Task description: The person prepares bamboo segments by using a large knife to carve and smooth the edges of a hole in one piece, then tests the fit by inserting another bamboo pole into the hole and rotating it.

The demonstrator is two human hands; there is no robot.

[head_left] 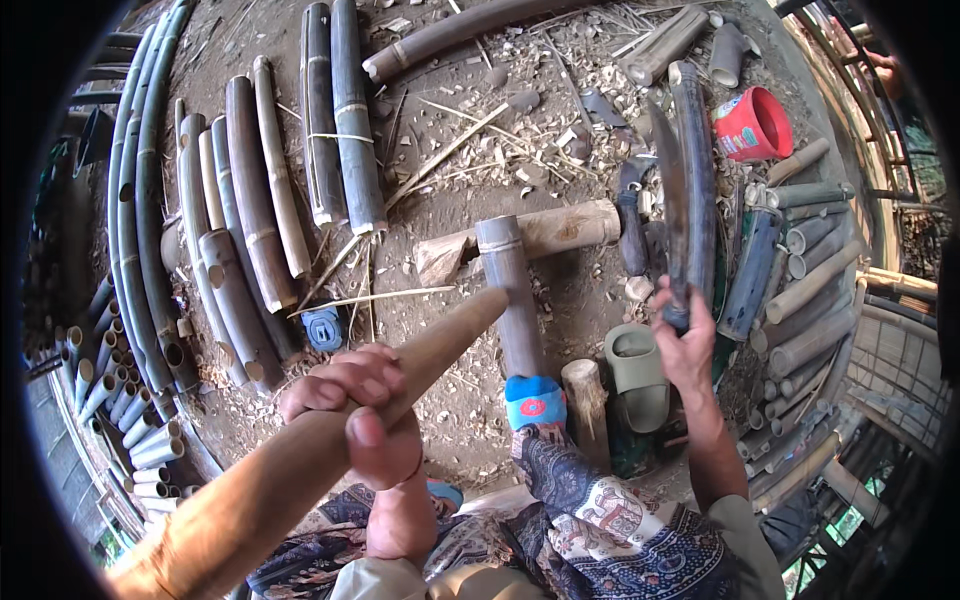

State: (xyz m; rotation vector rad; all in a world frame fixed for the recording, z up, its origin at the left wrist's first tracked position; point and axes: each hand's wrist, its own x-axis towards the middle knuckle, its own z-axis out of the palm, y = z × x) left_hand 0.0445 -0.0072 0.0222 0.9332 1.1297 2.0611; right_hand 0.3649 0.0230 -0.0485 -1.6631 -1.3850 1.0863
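Observation:
My left hand [365, 415] is wrapped round a long tan pole [270, 490], thumb on top. This pole slants from the lower left toward the middle. Its rounded far end overlaps a dark bamboo piece [512, 290] in the picture; whether they touch, I cannot tell. My right hand [685, 335] grips a machete [670, 200] by its dark handle, with the long blade pointing away from me. A pale wooden log [570, 230] lies crosswise, and the dark bamboo's far end rests on it. My foot in a blue sock [537, 402] is at the bamboo's near end.
Several bamboo poles [255, 200] lie at left. A blue tape measure [320, 328] is beside them. Right of my foot are a short stump [585, 410] and a green sandal [637, 375]. A red tub [755, 125] and stacked bamboo pieces [815, 345] stand farther right. Shavings litter the dirt.

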